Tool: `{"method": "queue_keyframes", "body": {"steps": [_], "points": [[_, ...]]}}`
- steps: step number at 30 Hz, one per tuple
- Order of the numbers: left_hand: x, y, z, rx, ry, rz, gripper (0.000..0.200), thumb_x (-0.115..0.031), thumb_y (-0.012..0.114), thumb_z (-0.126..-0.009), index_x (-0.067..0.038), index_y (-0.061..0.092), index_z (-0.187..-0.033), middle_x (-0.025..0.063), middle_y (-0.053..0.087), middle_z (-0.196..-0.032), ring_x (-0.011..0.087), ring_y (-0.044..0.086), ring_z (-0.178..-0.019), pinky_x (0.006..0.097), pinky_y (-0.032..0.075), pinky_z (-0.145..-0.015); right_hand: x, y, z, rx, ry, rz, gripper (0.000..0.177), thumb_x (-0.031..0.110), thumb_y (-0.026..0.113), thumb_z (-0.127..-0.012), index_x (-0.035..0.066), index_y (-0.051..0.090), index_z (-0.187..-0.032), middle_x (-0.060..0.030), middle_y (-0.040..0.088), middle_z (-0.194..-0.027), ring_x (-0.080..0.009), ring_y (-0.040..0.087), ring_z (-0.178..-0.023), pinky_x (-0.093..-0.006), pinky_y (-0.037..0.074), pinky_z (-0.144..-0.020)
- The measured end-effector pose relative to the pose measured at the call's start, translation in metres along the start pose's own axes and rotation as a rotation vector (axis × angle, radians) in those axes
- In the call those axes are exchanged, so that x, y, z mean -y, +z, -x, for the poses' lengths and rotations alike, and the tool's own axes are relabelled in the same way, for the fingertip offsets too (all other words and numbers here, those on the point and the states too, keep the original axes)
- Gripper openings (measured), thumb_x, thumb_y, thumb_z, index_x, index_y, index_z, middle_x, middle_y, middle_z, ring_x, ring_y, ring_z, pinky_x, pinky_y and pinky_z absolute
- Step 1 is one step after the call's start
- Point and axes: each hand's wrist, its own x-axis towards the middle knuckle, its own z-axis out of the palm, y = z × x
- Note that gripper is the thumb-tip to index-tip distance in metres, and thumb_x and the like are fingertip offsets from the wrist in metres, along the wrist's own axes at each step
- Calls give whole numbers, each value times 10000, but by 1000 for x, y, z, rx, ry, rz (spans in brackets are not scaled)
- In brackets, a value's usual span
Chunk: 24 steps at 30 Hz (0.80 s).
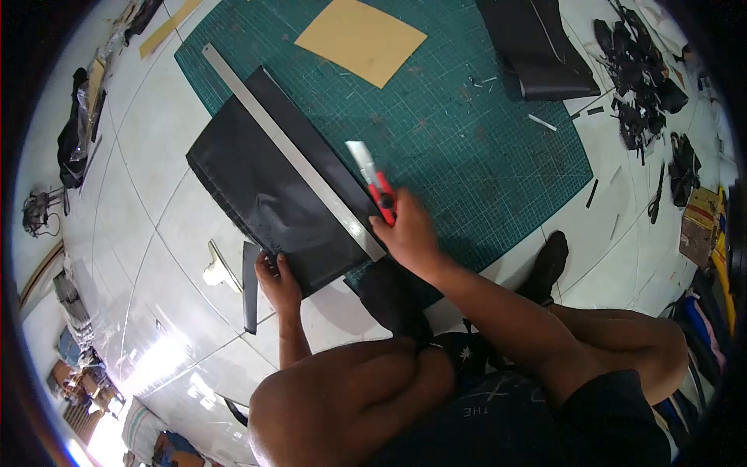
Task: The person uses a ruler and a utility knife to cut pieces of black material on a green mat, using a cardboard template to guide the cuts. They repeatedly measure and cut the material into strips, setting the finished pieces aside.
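A black sheet of material (261, 183) lies half on the green cutting mat (467, 132), half on the white floor. A long metal ruler (288, 148) lies diagonally across it. My right hand (408, 233) grips a red utility knife (373, 183) with its blade out, next to the ruler's near end. My left hand (278, 282) pinches the sheet's near edge. A narrow black strip (250, 286) lies just left of that hand.
A tan cardboard sheet (362, 39) lies at the mat's far side. A folded black piece (537, 47) sits at the mat's far right. Black scraps (642, 70) and scissors (656, 198) litter the floor on the right. My bent legs (373, 397) fill the foreground.
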Motion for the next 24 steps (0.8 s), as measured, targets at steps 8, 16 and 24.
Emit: {"method": "queue_keyframes", "body": {"steps": [8,16,24], "points": [[-11,1,2,-19,-28,21,391,-161,662,-938,31,522,-1248,173,608,-1033,269,603,-847,387,494,-773,12,27,-6,-6,24,20,322,109,709,-820,8,491,-1034,-216,562,-990,-424,573,-940,-504,459,-830],[-9,3,1,-27,-20,-1,361,-133,657,-927,20,536,-1231,172,614,-1012,283,603,-864,403,486,-790,20,18,-19,116,247,-55,452,246,745,-818,22,491,-1117,-237,638,-1056,-466,621,-1007,-536,479,-854],[-11,0,2,-25,-17,-11,359,-139,658,-927,18,541,-1227,168,613,-1008,288,599,-879,400,481,-807,23,21,-20,138,186,15,432,251,735,-826,24,488,-1098,-230,641,-1027,-461,621,-982,-526,481,-843]]}}
